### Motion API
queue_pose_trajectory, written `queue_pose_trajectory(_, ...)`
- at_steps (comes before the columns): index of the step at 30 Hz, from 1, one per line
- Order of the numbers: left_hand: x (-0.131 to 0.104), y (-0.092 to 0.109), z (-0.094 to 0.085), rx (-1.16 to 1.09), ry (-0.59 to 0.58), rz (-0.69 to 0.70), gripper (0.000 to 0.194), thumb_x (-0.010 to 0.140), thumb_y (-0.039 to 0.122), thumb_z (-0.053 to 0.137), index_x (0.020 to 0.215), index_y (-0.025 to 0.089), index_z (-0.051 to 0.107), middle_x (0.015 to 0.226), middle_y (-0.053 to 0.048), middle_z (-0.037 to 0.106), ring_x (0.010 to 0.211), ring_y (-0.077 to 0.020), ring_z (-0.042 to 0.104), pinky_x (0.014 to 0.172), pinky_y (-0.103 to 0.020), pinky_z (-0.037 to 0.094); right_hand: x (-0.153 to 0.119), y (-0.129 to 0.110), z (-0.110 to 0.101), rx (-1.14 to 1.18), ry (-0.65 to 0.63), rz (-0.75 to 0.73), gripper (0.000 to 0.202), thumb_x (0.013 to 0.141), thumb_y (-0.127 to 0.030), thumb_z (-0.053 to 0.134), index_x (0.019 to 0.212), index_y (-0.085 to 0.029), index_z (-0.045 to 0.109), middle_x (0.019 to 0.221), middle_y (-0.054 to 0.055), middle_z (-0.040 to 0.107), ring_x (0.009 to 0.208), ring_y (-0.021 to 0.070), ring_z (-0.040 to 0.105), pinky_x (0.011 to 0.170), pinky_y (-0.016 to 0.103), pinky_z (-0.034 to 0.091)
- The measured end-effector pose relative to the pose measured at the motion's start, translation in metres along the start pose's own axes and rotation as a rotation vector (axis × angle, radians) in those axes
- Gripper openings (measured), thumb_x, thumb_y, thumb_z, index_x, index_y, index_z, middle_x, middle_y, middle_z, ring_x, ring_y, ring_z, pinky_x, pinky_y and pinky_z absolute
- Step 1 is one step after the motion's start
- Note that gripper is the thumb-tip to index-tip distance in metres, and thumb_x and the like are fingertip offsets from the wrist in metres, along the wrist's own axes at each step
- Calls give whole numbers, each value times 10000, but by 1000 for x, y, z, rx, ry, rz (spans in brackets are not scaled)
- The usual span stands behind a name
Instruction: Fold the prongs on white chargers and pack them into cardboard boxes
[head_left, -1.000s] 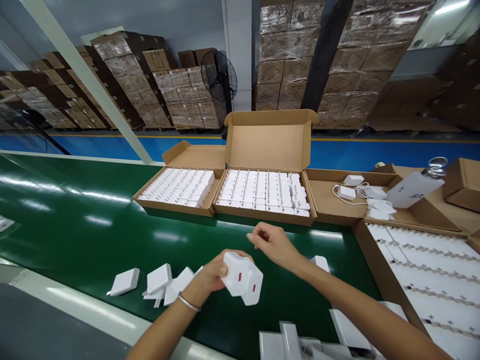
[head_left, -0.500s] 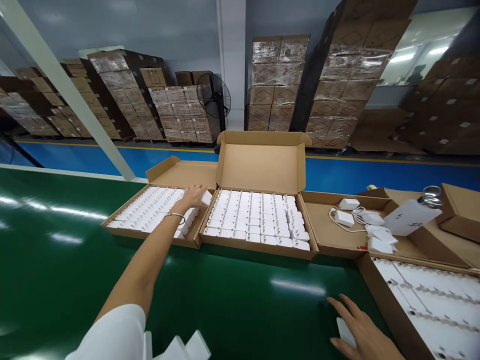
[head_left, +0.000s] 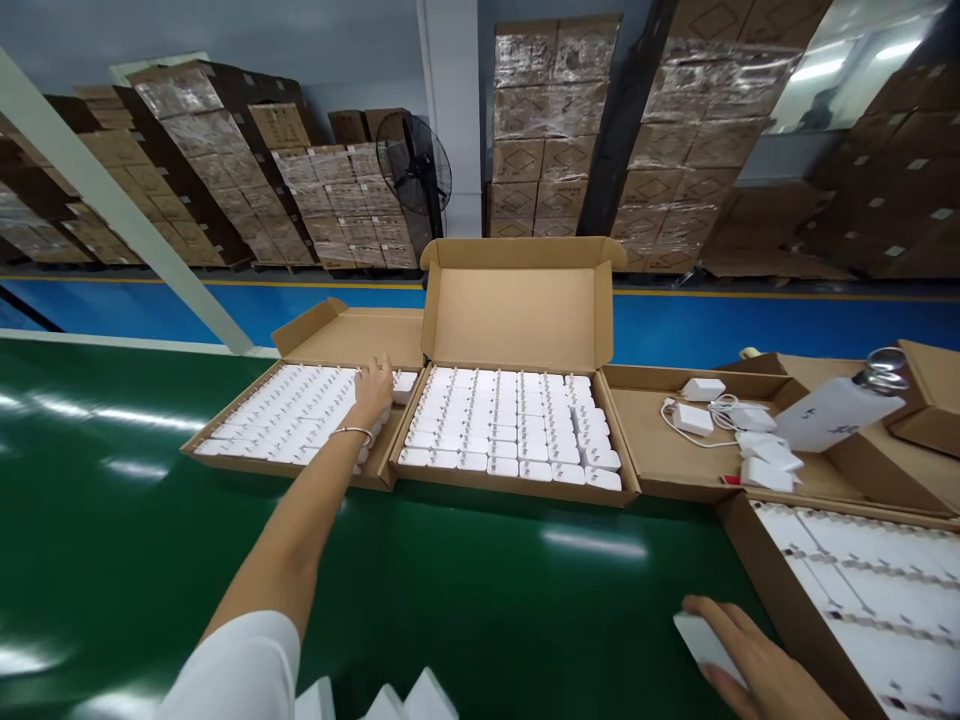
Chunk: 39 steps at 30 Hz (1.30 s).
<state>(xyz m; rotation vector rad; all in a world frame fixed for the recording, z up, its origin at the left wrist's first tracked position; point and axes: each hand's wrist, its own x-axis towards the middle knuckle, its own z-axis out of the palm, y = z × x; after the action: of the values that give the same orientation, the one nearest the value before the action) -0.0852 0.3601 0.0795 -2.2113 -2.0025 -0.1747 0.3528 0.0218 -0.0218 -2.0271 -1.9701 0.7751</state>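
Left hand (head_left: 373, 385) is now stretched far out to the upper middle of the frame and laid palm-down, fingers loosely spread, on the white chargers (head_left: 292, 420) packed in the left carton (head_left: 225, 455). A second ago two chargers were gripped by it low in the frame; half a second ago it was already over this carton's far right corner, and since then it has been drawn slightly back along the rows. Nothing can be seen clasped in it now, so the pair is judged to have been set into the rows and is being pressed level, though what lies under the palm is hidden.

Right hand (head_left: 757, 665) has been dropped to the lower right of the frame, where its fingers are laid flat, not closed, over a single loose charger (head_left: 694, 632) on the green worktop (head_left: 465, 590). A fresh piece seems to be lined up for pick-up while the other is being seated.

Just right of the left carton, the middle carton (head_left: 517, 490) is seen filled with chargers, its lid stood open. Further right, an open box (head_left: 660, 480) with a few cabled chargers is seen, and at the lower right edge a tray (head_left: 739, 530) of white parts. More loose chargers (head_left: 405, 700) are caught at the bottom edge.
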Motion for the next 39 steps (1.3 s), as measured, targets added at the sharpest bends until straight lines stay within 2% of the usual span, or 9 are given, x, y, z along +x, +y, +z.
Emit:
queue_pose_trajectory(5, -67, -1, -53, -93, -103, 102, 529, 781, 249, 458, 1269, 101, 318, 1161, -160, 465, 1081, -299, 432, 875, -380, 346, 24, -81, -29, 190, -242, -236, 420, 739, -216, 427, 1155, -251, 375, 1104, 71, 462, 892, 192, 528, 774, 322, 441)
queue_pose_trajectory(9, -189, -1, -81, -407, -434, 329, 549, 732, 343, 528, 1248, 212, 396, 1162, -72, 504, 1037, -261, 480, 864, -337, 365, 46, -128, -8, 562, -490, -238, 453, 696, -215, 544, 1111, -209, 364, 971, 44, 517, 827, 176, 534, 726, 321, 461)
queue_pose_trajectory(11, -259, 0, -79, -575, -650, 316, 606, 645, 359, 605, 1220, 253, 447, 1226, -72, 464, 1061, -303, 465, 858, -374, 368, 52, -147, 6, 812, -621, -186, 513, 658, -227, 613, 1100, -198, 355, 948, 38, 522, 870, 183, 533, 753, 336, 467)
queue_pose_trajectory(15, -347, -2, -47, -856, -481, 80, 554, 557, 374, 647, 1095, 272, 560, 1293, -72, 394, 1120, -372, 394, 880, -440, 344, 62, -173, 24, 1040, -798, -158, 616, 571, -218, 696, 1095, -200, 372, 972, 32, 513, 902, 181, 529, 786, 345, 461)
queue_pose_trajectory(21, -326, 10, -24, -1136, -390, -360, 524, 646, 396, 592, 1119, 204, 478, 1134, -117, 476, 924, -277, 533, 795, -415, 429, 70, -189, 37, 475, -421, -456, 564, 619, -228, 639, 1132, -193, 409, 993, 52, 493, 832, 176, 495, 692, 311, 423)
queue_pose_trajectory(24, -303, 24, -21, -1423, -548, -581, 530, 746, 563, 421, 1081, 154, 454, 901, -114, 569, 659, -206, 585, 603, -369, 490, 73, -198, 41, 220, -233, -558, 517, 677, -308, 610, 1148, -214, 417, 974, 54, 477, 826, 180, 477, 700, 304, 396)
queue_pose_trajectory(30, -288, 46, -11, -1632, -696, -503, 495, 752, 578, 431, 935, 127, 519, 759, -90, 600, 553, -130, 575, 537, -257, 490, 88, -195, 41, -81, -119, -430, 557, 626, -412, 682, 1062, -130, 483, 1013, 117, 455, 804, 195, 505, 676, 276, 387)
queue_pose_trajectory(34, -288, 54, -1, -1454, -642, -518, 477, 664, 537, 589, 903, 131, 517, 652, -61, 591, 507, -148, 575, 467, -245, 478, 95, -187, 37, -120, -115, -388, 332, 700, -230, 617, 990, -109, 511, 977, 130, 520, 851, 215, 527, 686, 267, 377)
queue_pose_trajectory(39, -289, 80, 10, -1218, -564, -493, 628, 717, 701, 306, 855, 123, 510, 639, -88, 609, 436, -156, 560, 402, -255, 453, 85, -200, 47, -125, -119, -315, 249, 782, -292, 486, 911, -83, 531, 854, 146, 580, 798, 245, 555, 631, 284, 380)
